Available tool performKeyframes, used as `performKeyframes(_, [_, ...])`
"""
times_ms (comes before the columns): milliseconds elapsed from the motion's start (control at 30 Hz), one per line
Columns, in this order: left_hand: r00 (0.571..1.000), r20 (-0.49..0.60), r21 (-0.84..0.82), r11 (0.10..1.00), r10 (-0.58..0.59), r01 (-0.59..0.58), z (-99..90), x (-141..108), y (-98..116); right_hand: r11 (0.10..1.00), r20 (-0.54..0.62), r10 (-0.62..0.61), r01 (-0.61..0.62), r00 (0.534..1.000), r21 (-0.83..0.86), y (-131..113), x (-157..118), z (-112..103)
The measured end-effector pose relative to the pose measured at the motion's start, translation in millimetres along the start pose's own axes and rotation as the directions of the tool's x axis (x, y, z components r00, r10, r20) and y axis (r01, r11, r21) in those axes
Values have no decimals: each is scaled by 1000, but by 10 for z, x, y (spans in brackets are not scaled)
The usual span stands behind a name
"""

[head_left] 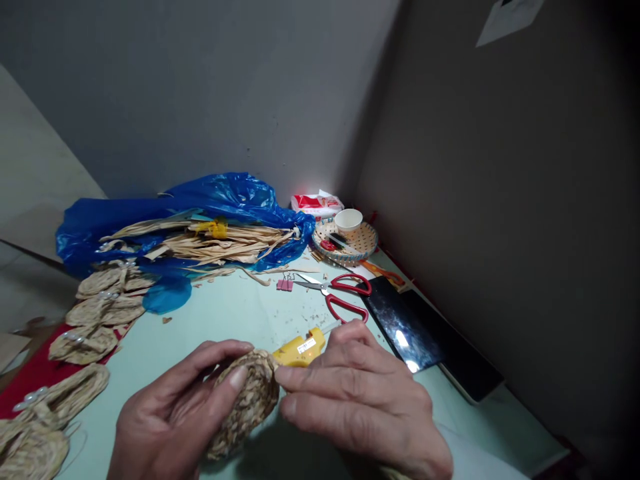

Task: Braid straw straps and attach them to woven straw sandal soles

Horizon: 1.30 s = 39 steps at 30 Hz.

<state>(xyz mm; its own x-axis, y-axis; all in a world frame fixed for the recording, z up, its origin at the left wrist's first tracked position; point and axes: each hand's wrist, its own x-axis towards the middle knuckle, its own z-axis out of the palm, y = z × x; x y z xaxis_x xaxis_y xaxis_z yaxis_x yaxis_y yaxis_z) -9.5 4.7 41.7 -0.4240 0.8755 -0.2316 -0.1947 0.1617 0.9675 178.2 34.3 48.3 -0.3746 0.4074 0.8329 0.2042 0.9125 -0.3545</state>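
My left hand [183,407] is closed round an oval braided straw piece [253,397], thumb on its near face and fingers behind. At the piece's upper right edge my right hand [363,393] pinches with thumb and fingers; what lies between those fingertips is hidden. Just behind both hands a yellow glue gun [300,348] lies on the pale green table, partly covered by the right hand. Beyond it are red-handled scissors [333,288], their blades apart, and a pink binder clip [285,285] by the blade tips.
Small straw sandals [83,343] with pearly beads line the left edge. A blue plastic bag [225,190] with straw strips [235,243] lies at the back. Near the right wall are a woven tray [367,243], a white cup [349,219], a tissue pack [317,205] and a dark tablet [400,327].
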Motion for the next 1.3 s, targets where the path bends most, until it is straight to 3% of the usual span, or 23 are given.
performKeyframes(100, [994,56,-52,994,-89,91,-4,17,-1,999,15,28,-27,1000,-20,27,-41,56])
performKeyframes(267, [974,209,-109,988,-89,113,-57,71,-28,1000,-17,-16,16,1000,21,167,-62,160])
performKeyframes(400, [933,331,-116,975,-143,191,-136,106,-64,995,-50,-38,42,998,92,233,-40,229])
performKeyframes(533, [918,374,-114,976,-129,184,-125,77,-53,986,-85,-8,22,996,166,242,-27,277])
performKeyframes(833, [948,285,-81,981,-145,175,-24,-21,51,942,-75,180,-150,981,299,179,84,242])
performKeyframes(1033, [958,228,-92,976,-172,198,-34,-31,44,912,-90,174,-126,981,391,173,84,241])
performKeyframes(1300, [985,129,-63,990,-114,123,18,-65,-1,917,-35,164,-139,986,375,145,52,199])
